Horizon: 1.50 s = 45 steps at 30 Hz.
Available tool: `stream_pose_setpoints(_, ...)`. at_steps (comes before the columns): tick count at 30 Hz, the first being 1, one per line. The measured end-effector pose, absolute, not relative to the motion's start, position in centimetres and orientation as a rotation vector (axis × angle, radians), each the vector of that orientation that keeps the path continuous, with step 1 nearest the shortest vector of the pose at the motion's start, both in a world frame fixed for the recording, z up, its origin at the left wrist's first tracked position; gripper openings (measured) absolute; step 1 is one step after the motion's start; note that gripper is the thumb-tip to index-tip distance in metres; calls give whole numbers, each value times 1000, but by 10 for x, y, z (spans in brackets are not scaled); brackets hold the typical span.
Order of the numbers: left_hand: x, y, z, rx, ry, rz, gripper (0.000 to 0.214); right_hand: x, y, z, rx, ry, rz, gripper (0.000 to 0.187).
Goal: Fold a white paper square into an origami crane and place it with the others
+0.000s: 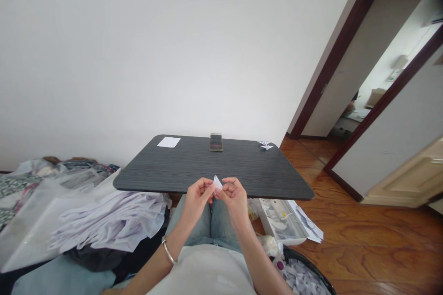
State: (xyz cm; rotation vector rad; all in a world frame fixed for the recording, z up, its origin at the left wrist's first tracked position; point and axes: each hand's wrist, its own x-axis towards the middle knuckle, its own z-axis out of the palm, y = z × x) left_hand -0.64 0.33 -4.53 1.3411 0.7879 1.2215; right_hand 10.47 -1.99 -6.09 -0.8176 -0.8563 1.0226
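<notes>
A small piece of folded white paper (218, 184) is held between the two hands, just above the knees and just short of the near edge of a dark table (194, 168). It is pinched from its left side by the thumb and fingertips of the left hand (199, 195) and from its right side by those of the right hand (236, 195); the other fingers of both hands are curled in, and the two sets of fingertips nearly meet around the paper. The long axis of the paper is seen to run roughly upright, leaning a little to the left, with a pointed tip directed up and away from the person, towards the table. The lower part is hidden between the fingers, so the fold itself cannot be made out. A thin bracelet (169, 250) is worn on the left wrist. Beyond the hands, on the far side of the table, a flat white sheet (169, 142) is laid to the left, a small upright object (216, 142), blurred, is stood straight ahead, and a paper crane (266, 145) is set to the right. To the left of the left hand a pile of white sheets (110, 219) is spread out. Below and to the right of the right hand an open box (289, 226) is placed on the wooden floor, and nearer the person a dark bin (304, 277) of white paper scraps is seen.
</notes>
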Motion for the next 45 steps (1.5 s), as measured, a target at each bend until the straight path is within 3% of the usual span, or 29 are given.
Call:
stream_pose_setpoints(20, -12, 7, -29, 1424, 896, 1235, 24, 103, -22, -60, -921, -1008, 1183, 30)
stream_pose_setpoints(28, -10, 7, -35, 1377, 841, 1231, 23, 101, -29, -57, -930, -1068, 1022, 31)
stream_pose_setpoints(45, -11, 10, -41, 1332, 847, 1320, 27, 99, -27, -63, -929, -1160, 1048, 33)
